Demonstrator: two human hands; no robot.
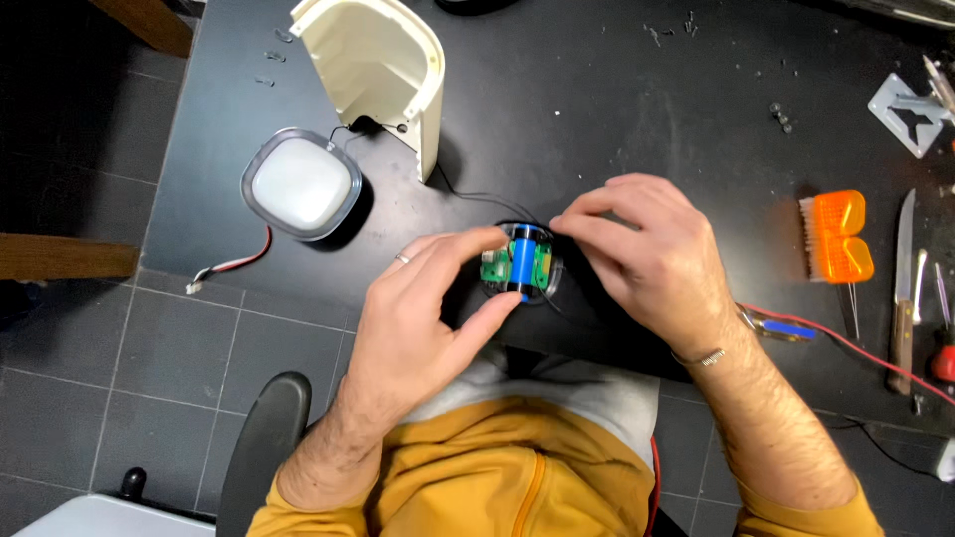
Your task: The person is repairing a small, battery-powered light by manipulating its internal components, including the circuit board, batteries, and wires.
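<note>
Left hand [423,308] grips one round clear module [520,264] between thumb and forefinger at the near table edge; inside it sit one blue cylindrical cell and one green circuit board. Right hand [647,254] rests curled on the module's right rim, fingertips touching it. Further left lies one domed white lamp cover [300,184]. Beyond stands one cream housing shell [383,70]. One orange brush [836,237] lies well apart, right.
</note>
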